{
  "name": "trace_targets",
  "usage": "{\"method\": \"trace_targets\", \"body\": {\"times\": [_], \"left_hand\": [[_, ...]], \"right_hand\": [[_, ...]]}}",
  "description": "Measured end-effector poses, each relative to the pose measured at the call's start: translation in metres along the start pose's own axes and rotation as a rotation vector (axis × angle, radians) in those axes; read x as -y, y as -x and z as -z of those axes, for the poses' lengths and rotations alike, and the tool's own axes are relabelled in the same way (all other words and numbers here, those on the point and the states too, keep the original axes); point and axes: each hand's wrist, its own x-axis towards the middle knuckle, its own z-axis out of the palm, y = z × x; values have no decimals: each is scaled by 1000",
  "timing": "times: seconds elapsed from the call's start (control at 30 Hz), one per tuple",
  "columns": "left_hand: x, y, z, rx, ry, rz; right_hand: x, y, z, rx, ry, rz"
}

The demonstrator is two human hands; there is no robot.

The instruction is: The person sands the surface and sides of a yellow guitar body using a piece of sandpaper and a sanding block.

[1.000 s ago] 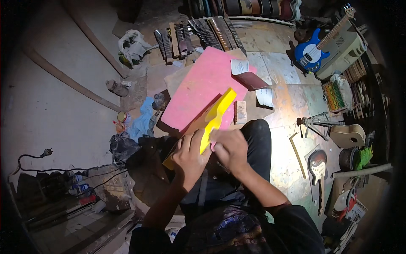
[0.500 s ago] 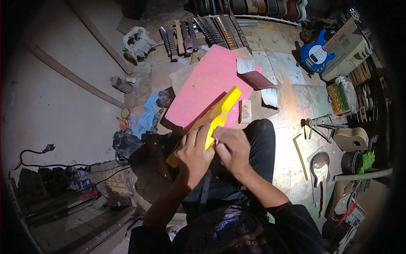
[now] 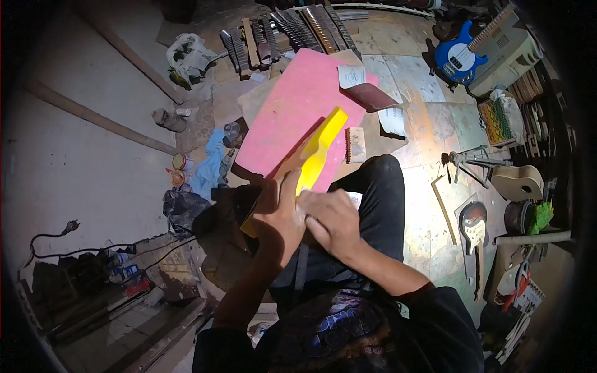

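Head view: left hand [image 3: 279, 211] clamps a yellow-edged guitar body [image 3: 319, 152] extending past both hands across the near edge of a pink board [image 3: 283, 115]; right hand [image 3: 334, 219] curls alongside, grip unclear.

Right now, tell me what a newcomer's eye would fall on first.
The bright yellow piece would likely draw the eye first, held in the left hand with the right hand at its edge. Beyond it lies the pink sheet, and the blue guitar stands at the upper right.

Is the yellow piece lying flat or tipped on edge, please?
Tipped on edge: the yellow piece shows its narrow side upward, left hand against it.
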Motion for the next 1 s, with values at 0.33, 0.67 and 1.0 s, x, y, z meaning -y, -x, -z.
{"method": "trace_targets", "body": {"times": [0.33,0.67,1.0], "left_hand": [[-7,-2,-3,42,-24,11],[-6,4,-6,61,-26,32],[-13,3,-8,91,-65,-39]], "right_hand": [[-21,-7,0,-102,48,6],[-1,2,2,-72,-28,-45],[-22,5,3,-154,11,-69]]}}
